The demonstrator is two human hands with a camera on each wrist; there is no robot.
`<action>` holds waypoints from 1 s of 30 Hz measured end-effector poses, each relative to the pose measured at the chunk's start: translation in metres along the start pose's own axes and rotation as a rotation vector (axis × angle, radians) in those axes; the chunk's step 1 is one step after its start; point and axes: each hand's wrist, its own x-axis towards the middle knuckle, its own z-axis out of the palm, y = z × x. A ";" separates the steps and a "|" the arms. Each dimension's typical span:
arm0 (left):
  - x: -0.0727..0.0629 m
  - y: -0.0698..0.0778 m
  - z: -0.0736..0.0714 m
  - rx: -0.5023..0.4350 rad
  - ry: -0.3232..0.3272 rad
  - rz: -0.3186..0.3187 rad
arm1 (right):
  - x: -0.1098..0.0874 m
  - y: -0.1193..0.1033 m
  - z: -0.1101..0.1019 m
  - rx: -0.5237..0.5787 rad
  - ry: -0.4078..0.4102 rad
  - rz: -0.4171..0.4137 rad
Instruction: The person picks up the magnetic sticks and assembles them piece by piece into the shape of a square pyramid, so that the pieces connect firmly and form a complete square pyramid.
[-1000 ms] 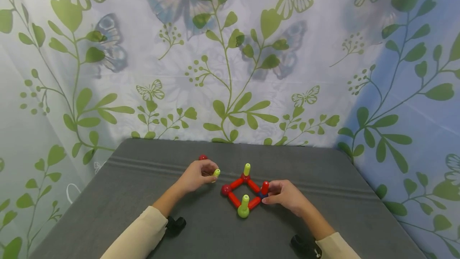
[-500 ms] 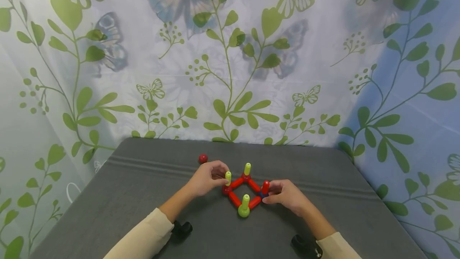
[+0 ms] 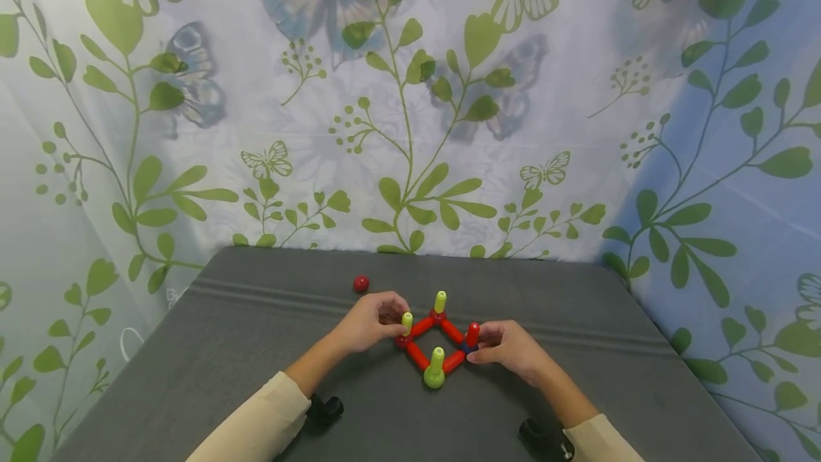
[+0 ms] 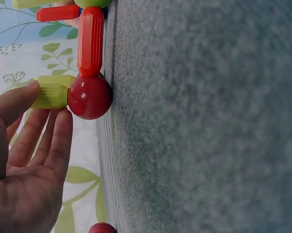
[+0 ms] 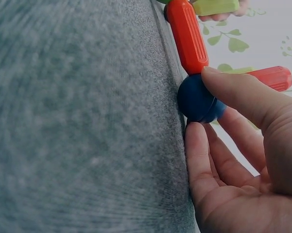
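Red rods (image 3: 418, 356) and balls form a four-sided frame lying between my hands. My left hand (image 3: 368, 323) pinches a yellow-green rod (image 4: 52, 96) between thumb and fingers. That rod's lower end meets the red ball (image 4: 90, 97) at the frame's left corner. At the right corner, my right hand (image 3: 509, 349) grips the blue ball (image 5: 198, 98) with thumb and fingertips. A short red rod (image 3: 472, 334) stands up from the blue ball. Another yellow-green rod (image 3: 440, 301) rises at the far corner, and one more stands on the green ball (image 3: 434, 378) at the near corner.
One loose red ball (image 3: 361, 283) lies on the grey tabletop (image 3: 256, 348) beyond my left hand. Black wrist devices (image 3: 325, 411) show at both forearms. A leaf-and-butterfly curtain (image 3: 410, 127) hangs behind the table and along its sides.
My left hand has moved right, bringing the yellow-green rod over and down onto the left red ball. The loose red ball has come into full view. My right hand has stayed in place.
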 end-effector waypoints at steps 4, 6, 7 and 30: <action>0.003 -0.004 -0.001 0.064 -0.062 -0.056 | 0.001 0.001 0.000 0.002 0.001 -0.002; 0.005 -0.008 -0.001 0.107 -0.107 -0.092 | 0.001 0.001 0.001 -0.004 0.007 -0.003; 0.006 -0.009 -0.001 0.121 -0.127 -0.100 | 0.001 0.002 0.001 -0.008 0.014 -0.002; -0.027 0.007 0.013 0.227 0.003 -0.195 | -0.015 -0.021 0.040 -0.008 -0.036 -0.121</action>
